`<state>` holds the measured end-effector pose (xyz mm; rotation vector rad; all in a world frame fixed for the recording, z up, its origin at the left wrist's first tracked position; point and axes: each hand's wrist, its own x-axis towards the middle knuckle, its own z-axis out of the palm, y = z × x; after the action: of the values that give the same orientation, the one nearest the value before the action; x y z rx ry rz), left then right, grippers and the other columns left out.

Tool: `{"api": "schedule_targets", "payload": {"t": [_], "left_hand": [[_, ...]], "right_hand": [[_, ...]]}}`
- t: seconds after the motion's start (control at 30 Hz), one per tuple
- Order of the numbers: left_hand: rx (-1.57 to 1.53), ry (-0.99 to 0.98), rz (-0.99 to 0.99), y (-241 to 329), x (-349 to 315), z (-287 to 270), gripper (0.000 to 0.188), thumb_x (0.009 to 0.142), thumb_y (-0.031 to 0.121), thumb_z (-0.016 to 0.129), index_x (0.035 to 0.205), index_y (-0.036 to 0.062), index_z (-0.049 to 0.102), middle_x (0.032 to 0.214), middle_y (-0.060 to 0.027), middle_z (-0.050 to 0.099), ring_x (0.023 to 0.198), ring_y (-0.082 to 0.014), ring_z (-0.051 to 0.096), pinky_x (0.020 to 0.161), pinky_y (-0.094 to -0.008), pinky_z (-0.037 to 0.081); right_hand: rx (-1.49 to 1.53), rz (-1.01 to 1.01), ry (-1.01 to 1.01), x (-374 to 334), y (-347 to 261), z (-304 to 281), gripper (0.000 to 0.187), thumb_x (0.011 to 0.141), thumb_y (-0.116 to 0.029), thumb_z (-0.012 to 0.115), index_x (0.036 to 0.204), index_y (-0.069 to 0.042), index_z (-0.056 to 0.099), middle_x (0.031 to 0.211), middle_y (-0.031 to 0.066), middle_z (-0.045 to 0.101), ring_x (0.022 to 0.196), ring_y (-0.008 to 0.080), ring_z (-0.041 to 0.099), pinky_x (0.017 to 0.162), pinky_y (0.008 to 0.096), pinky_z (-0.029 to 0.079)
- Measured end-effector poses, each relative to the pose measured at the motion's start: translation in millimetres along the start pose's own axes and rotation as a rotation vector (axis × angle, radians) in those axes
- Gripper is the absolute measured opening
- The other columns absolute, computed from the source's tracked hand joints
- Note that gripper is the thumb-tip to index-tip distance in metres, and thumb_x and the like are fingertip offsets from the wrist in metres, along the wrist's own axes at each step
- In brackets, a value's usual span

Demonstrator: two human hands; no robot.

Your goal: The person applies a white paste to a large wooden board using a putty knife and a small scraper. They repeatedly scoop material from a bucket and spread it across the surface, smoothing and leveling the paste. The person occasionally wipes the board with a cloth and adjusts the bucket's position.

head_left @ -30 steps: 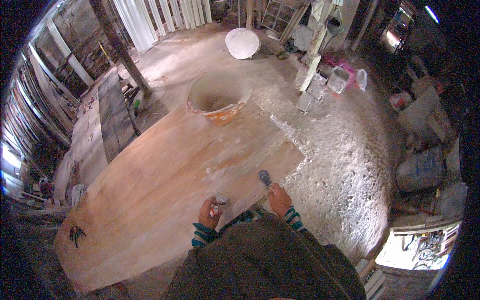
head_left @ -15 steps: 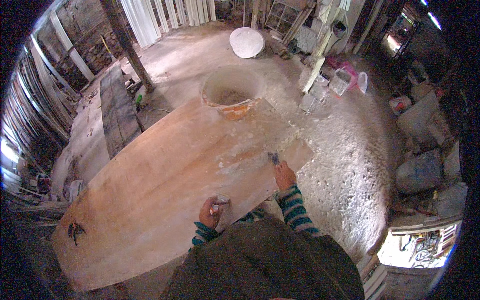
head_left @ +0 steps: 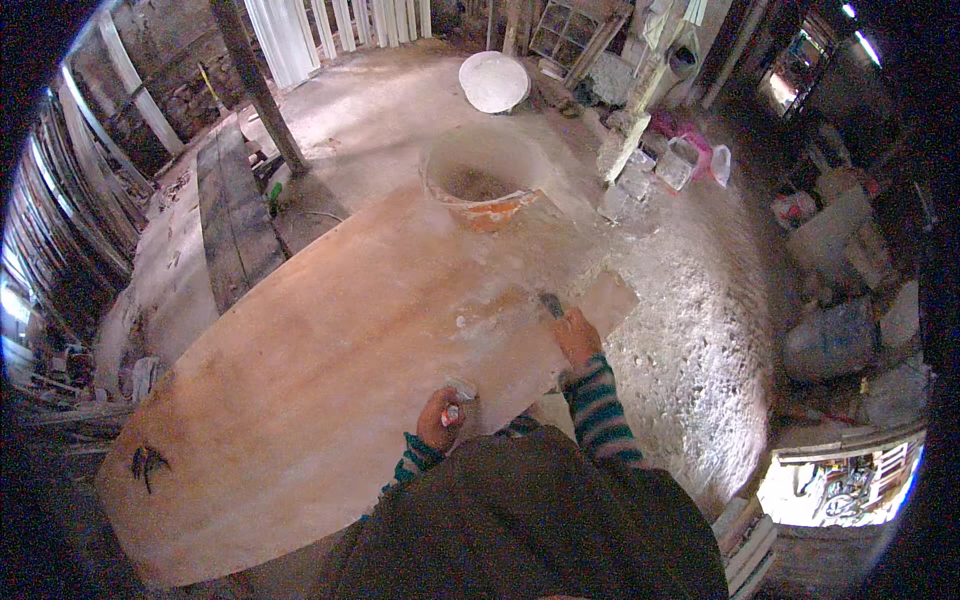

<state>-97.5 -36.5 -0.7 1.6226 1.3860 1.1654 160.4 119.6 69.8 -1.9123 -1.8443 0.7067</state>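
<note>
A long wooden board with a pale, dusty smear lies before me. Over its right part, my right hand is closed round a small scraper, whose dark blade meets the board near its far right corner. Close to the board's near edge, my left hand is closed round a tool with a red-and-white end; a pale flat part shows beyond the fingers, and its exact kind is unclear. On the board's far end stands a round, white-crusted tub with an orange side.
Right of the board spreads a pitted white powdery heap. A white round disc lies on the floor behind the tub. A wooden post and a dark plank are at the left. A black forked object rests on the board's left end.
The whole view has shifted slightly. My left hand has turned a little, showing more of the red-and-white end. My right hand keeps the scraper on nearly the same part of the board.
</note>
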Motion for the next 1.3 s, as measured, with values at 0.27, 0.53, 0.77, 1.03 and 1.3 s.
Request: {"api": "schedule_targets", "payload": {"t": [0.27,0.53,0.77,1.03,1.3], "left_hand": [[0.099,0.075,-0.029,5.0,-3.1,-17.9,0.040,0.072,0.009,0.064,0.110,0.0029,0.050,0.092,-0.0117,0.058,0.089,-0.0285,0.057,0.080,-0.0359,0.045],[0.064,0.108,0.098,8.4,6.6,-26.7,0.041,0.070,0.006,0.065,0.108,0.0035,0.051,0.089,-0.0125,0.059,0.086,-0.0298,0.057,0.079,-0.0372,0.045],[-0.008,0.042,-0.095,-23.9,-15.1,-17.7,0.041,0.072,0.003,0.062,0.111,0.0038,0.049,0.090,-0.0127,0.058,0.084,-0.0275,0.057,0.073,-0.0344,0.047],[-0.135,0.076,-0.191,-57.2,-15.5,0.7,0.051,0.072,0.003,0.064,0.119,0.0013,0.045,0.088,-0.0085,0.059,0.082,-0.0197,0.059,0.062,-0.0302,0.054],[0.101,0.128,-0.049,-9.2,-10.0,-13.2,0.049,0.071,0.004,0.065,0.117,0.0015,0.047,0.088,-0.0081,0.060,0.082,-0.0237,0.058,0.071,-0.0326,0.048]], "right_hand": [[-0.212,0.190,-0.118,-72.8,14.1,55.6,0.031,0.086,-0.029,0.044,0.101,-0.003,0.051,0.085,0.0226,0.059,0.078,0.0414,0.057,0.071,0.0495,0.045],[-0.140,0.001,-0.003,35.9,3.2,41.1,0.029,0.085,-0.023,0.044,0.108,-0.007,0.051,0.085,0.0218,0.060,0.075,0.0394,0.058,0.066,0.0486,0.047],[-0.194,0.009,-0.285,-97.0,-5.2,39.3,0.028,0.085,-0.030,0.046,0.102,-0.008,0.049,0.083,0.0213,0.060,0.076,0.0405,0.058,0.065,0.0488,0.046],[-0.232,-0.037,-0.373,-88.1,-24.6,25.7,0.026,0.084,-0.028,0.047,0.098,-0.007,0.051,0.081,0.0207,0.061,0.076,0.0409,0.058,0.067,0.0493,0.045],[-0.193,-0.043,-0.346,-106.9,-23.9,51.2,0.028,0.085,-0.029,0.046,0.100,-0.006,0.051,0.083,0.0214,0.061,0.077,0.0405,0.058,0.067,0.0500,0.045]]}}
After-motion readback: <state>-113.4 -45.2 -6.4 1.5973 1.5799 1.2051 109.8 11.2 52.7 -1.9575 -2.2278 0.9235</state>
